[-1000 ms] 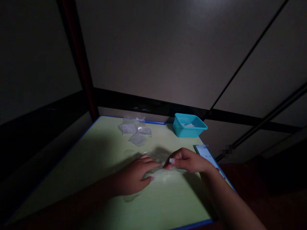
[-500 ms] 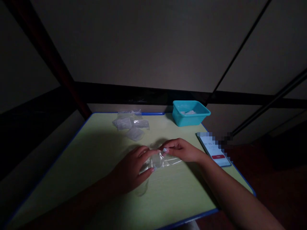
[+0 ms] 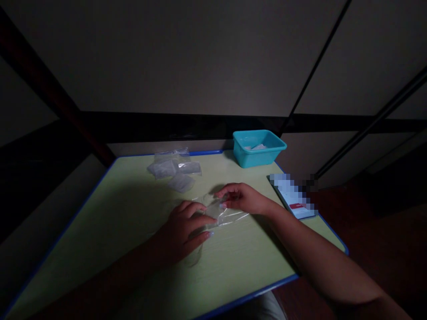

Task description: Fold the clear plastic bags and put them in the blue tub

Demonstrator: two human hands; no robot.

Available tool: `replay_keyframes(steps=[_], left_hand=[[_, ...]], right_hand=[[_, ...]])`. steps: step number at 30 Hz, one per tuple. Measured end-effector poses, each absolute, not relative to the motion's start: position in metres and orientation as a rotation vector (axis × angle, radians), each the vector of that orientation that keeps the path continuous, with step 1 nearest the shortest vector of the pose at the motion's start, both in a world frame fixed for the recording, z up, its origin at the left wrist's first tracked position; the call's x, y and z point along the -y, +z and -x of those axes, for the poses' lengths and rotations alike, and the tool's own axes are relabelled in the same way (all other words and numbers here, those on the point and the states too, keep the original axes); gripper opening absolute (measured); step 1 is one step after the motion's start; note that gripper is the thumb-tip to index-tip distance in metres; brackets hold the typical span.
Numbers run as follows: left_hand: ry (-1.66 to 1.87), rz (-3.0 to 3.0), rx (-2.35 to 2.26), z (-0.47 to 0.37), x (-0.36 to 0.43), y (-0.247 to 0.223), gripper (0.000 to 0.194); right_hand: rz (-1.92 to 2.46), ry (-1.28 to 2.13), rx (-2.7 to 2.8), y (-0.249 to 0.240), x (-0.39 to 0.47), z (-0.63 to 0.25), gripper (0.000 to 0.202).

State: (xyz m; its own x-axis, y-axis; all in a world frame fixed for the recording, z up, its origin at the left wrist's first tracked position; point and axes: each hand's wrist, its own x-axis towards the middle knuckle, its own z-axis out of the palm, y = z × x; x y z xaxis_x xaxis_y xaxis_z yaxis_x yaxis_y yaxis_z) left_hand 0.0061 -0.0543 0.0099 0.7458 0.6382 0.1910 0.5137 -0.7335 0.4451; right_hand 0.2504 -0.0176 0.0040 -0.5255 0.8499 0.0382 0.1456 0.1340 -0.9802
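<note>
A clear plastic bag point(image 3: 230, 216) lies crinkled on the pale green table point(image 3: 247, 255), between my two hands. My left hand point(image 3: 185, 229) rests on its left part, fingers spread and fingertips touching the plastic. On its upper edge is my right hand point(image 3: 238, 198), thumb and fingers curved round the plastic, holding it. Partly under my left hand, a transparent rounded thing point(image 3: 194, 258) shows faintly; what it is I cannot tell. Several small clear packets point(image 3: 182, 182) lie farther back on the table.
A turquoise basket point(image 3: 258, 158) with whitish pieces inside stands at the back right. A phone point(image 3: 292, 195) with a lit, partly pixelated screen lies at the right edge. Behind the table rises a panelled wall point(image 3: 187, 66).
The view has shifted slightly. My right hand's fingers have spread wider over the bag, and my left fingers have moved apart, with the index finger lower on the plastic.
</note>
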Motion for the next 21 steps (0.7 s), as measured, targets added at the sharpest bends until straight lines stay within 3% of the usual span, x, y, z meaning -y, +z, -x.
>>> replay_keyframes(steps=[12, 21], left_hand=[[0.439, -2.683, -0.942, -0.011, 0.061, 0.021, 0.013], [0.081, -2.707, -1.405, -0.017, 0.084, 0.029, 0.038]], right_hand=[[1.169, 1.125, 2.058, 0.002, 0.020, -0.240, 0.014], [1.217, 0.976, 2.126, 0.007, 0.023, -0.235, 0.006]])
